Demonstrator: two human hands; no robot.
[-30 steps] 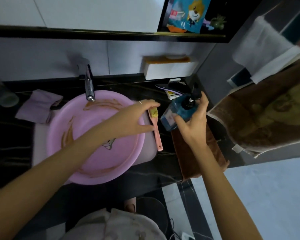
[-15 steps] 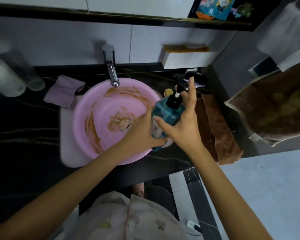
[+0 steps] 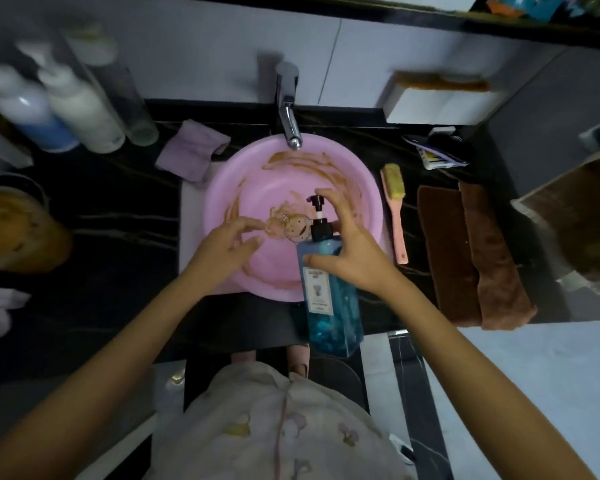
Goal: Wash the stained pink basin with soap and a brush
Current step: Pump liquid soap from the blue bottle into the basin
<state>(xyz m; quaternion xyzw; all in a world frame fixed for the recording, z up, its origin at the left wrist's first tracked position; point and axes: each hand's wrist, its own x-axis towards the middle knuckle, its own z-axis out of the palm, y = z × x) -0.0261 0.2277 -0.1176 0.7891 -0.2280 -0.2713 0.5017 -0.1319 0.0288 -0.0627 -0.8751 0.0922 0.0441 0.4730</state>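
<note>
Half a second ago both hands were on the soap bottle beside the basin's right rim. Since then the left grip has let go, and the bottle has come in over the near rim.

The right grip holds the blue soap bottle at its shoulder. Its thumb presses the front face just above the label, and its forefinger reaches up and curls over the black pump head. The bottle's base points back toward the person and overhangs the front edge of the bench, while the pump sits over the inside of the basin. Whether the base rests on anything cannot be told.

Just left of that grip, the left grip hovers over the basin with its fingers spread and relaxed, holding nothing.

Under and beyond both grips lies the pink basin, set in the sink below the chrome tap. Brown stains smear its far wall and left side, and a cartoon figure shows on its floor between the two grips.

Right of the right grip, a pink-handled brush with yellow bristles lies on the bench just beside the basin's rim. Farther right lie two brown towels.

Beyond the left grip, a folded lilac cloth touches the basin's far-left rim. Blurred bottles stand well off to the left.
</note>
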